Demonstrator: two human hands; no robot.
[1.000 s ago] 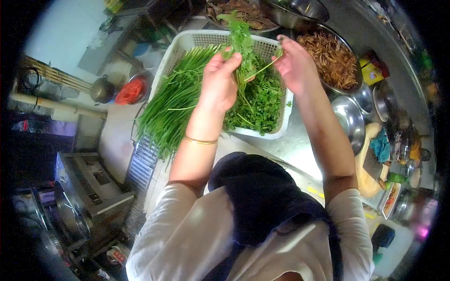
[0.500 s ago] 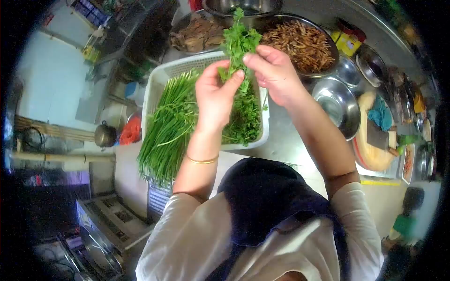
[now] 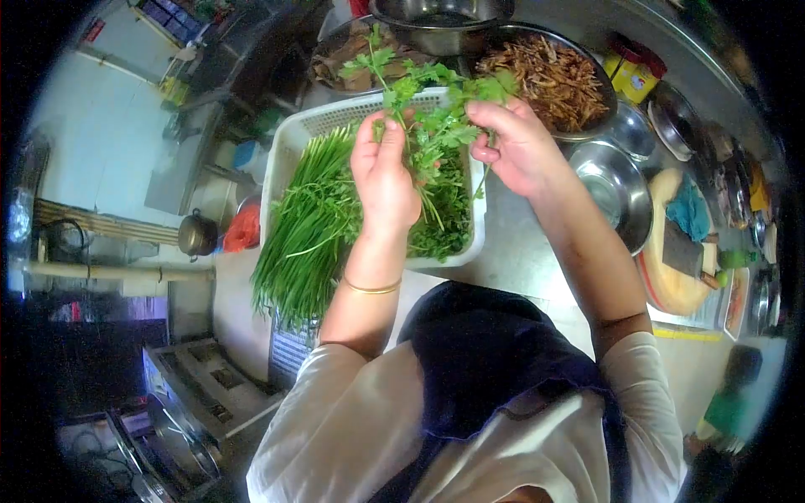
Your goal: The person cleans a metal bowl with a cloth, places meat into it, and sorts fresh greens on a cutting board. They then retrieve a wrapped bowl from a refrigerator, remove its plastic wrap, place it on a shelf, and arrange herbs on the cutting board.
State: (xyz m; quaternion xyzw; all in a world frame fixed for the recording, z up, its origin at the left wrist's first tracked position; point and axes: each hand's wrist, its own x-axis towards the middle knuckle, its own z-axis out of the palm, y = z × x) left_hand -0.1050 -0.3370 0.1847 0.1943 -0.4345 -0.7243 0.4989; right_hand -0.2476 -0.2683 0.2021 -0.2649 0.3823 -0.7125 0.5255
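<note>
Leafy sprigs of cilantro point(image 3: 438, 126) are held up between my two hands, above a white plastic basket point(image 3: 277, 155). My left hand point(image 3: 384, 172) is closed on the stems, its thumb pointing up. On the other side, my right hand point(image 3: 518, 147) pinches part of the same cilantro between thumb and fingers. Long green chives point(image 3: 302, 239) fill the basket's left side and hang over its front edge. More cilantro point(image 3: 444, 226) lies in the right side of the basket, partly hidden behind my left hand.
Behind the basket stand a bowl of brown dried strips point(image 3: 558, 80), a bowl of brown flat pieces point(image 3: 340, 67) and a deep metal pot point(image 3: 440, 33). To the right are a shiny steel bowl point(image 3: 616, 193) and a round wooden board point(image 3: 662, 277) with a blue cloth point(image 3: 689, 210).
My hands have moved apart, and the cilantro has gone from one upright bunch to sprigs spread out between them. The whole view has shifted slightly.
</note>
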